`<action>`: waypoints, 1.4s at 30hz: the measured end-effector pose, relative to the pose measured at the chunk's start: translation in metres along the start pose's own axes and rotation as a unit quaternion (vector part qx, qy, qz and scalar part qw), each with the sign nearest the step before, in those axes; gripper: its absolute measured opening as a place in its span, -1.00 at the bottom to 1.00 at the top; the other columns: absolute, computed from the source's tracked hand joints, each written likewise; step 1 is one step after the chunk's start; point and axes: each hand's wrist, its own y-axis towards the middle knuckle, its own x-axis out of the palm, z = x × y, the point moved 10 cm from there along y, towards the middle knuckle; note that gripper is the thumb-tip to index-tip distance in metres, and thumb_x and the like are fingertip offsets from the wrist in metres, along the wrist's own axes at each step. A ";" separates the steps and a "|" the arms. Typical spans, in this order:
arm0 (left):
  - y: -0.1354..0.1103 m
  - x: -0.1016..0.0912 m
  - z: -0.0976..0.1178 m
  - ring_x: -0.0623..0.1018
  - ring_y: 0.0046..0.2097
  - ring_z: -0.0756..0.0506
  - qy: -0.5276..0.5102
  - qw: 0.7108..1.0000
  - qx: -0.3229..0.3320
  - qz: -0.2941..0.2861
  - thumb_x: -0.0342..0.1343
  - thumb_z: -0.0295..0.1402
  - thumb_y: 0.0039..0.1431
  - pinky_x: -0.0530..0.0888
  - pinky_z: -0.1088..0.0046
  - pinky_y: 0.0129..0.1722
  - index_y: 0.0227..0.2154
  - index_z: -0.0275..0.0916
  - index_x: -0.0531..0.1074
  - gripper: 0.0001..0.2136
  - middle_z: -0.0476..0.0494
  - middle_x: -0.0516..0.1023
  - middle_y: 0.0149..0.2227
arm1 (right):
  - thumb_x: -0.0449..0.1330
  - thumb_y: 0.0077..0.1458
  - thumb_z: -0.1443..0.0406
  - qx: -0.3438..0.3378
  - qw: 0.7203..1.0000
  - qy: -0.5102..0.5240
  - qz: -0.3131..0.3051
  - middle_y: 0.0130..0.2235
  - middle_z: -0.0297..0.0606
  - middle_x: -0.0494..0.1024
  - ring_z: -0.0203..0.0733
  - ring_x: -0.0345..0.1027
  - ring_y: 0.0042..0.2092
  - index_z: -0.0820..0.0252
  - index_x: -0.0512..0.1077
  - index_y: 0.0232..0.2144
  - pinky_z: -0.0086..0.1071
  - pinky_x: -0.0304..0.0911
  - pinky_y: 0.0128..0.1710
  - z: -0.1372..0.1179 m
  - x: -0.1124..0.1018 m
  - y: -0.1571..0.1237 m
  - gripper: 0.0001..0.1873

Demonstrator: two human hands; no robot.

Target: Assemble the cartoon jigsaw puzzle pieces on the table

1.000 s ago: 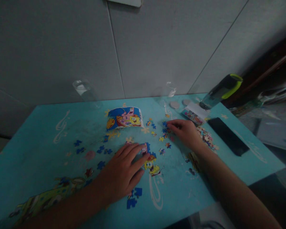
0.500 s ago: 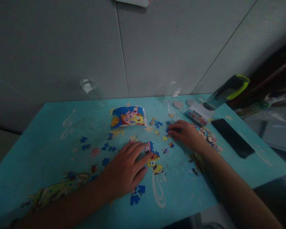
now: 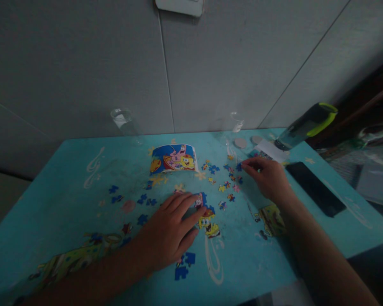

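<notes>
My left hand [image 3: 170, 225] lies flat on the table with its fingers spread. Its fingertips touch the left edge of a partly joined jigsaw section [image 3: 208, 219] showing pink and yellow cartoon faces. To the right, my right hand [image 3: 268, 174] pinches a blue puzzle piece [image 3: 238, 167] between thumb and forefinger, low over the tabletop. Loose pieces, such as a yellow one [image 3: 222, 188] and a blue pair [image 3: 214, 169], are scattered between the hands. More blue pieces [image 3: 142, 219] lie left of my left hand. The picture sheet [image 3: 173, 159] stands behind, slightly curled.
A black phone [image 3: 315, 189] rests on the right side of the turquoise table [image 3: 70, 170]. Behind it are a dark bottle [image 3: 306, 125] with a lime cap, a white paper [image 3: 268, 149] and round lids [image 3: 240, 143]. Clear containers [image 3: 126, 125] stand near the wall.
My right hand has moved right and slightly back from the loose pieces, with a blue puzzle piece at its fingertips. My left hand stays by the joined section. The view has shifted slightly.
</notes>
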 end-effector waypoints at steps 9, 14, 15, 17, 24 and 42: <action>-0.001 0.000 0.000 0.25 0.33 -0.32 0.011 1.000 0.004 -0.007 0.07 -0.36 0.31 0.23 -0.17 0.33 0.31 -0.14 0.23 -0.49 -0.28 0.19 0.35 | 0.20 0.21 0.18 0.006 0.993 0.058 -0.107 -0.39 -0.29 0.65 -0.19 0.48 -0.39 0.13 0.61 -0.23 -0.32 0.27 -0.35 -0.019 0.035 -0.011 -0.78; -0.002 0.000 0.000 0.25 0.33 -0.33 0.009 1.000 0.002 -0.001 0.09 -0.37 0.30 0.24 -0.18 0.32 0.30 -0.14 0.25 -0.49 -0.27 0.20 0.35 | 0.18 0.23 0.17 0.011 0.988 0.069 -0.136 -0.50 -0.34 0.60 -0.23 0.44 -0.47 0.15 0.59 -0.25 -0.34 0.27 -0.38 -0.027 0.045 -0.015 -0.76; -0.002 0.000 0.000 0.25 0.33 -0.33 0.009 1.000 0.002 -0.001 0.09 -0.37 0.30 0.25 -0.18 0.32 0.30 -0.14 0.26 -0.49 -0.27 0.20 0.35 | 0.18 0.23 0.17 0.012 0.988 0.067 -0.139 -0.50 -0.34 0.60 -0.22 0.44 -0.47 0.15 0.60 -0.25 -0.34 0.27 -0.38 -0.027 0.046 -0.015 -0.76; -0.001 0.000 0.001 0.25 0.33 -0.32 0.009 1.000 0.001 -0.002 0.09 -0.37 0.29 0.24 -0.18 0.33 0.29 -0.14 0.26 -0.49 -0.26 0.20 0.35 | 0.18 0.23 0.16 0.013 0.988 0.062 -0.141 -0.49 -0.33 0.61 -0.20 0.46 -0.46 0.14 0.60 -0.22 -0.33 0.29 -0.37 -0.025 0.047 -0.015 -0.75; -0.002 0.002 0.001 0.21 0.35 -0.31 0.027 1.000 0.009 -0.005 0.05 -0.35 0.32 0.25 -0.18 0.32 0.32 -0.15 0.22 -0.49 -0.28 0.16 0.37 | 0.20 0.20 0.19 -0.001 1.000 0.006 -0.010 -0.24 -0.21 0.69 -0.11 0.53 -0.29 0.12 0.63 -0.16 -0.24 0.34 -0.23 -0.001 0.007 -0.001 -0.74; -0.003 0.000 0.000 0.25 0.33 -0.32 0.022 1.000 0.010 0.005 0.09 -0.37 0.30 0.28 -0.16 0.31 0.31 -0.13 0.24 -0.48 -0.25 0.21 0.34 | 0.15 0.20 0.21 0.024 0.997 -0.066 -0.031 -0.25 -0.11 0.68 0.00 0.55 -0.28 0.16 0.64 -0.13 -0.16 0.37 -0.25 0.018 0.003 0.001 -0.68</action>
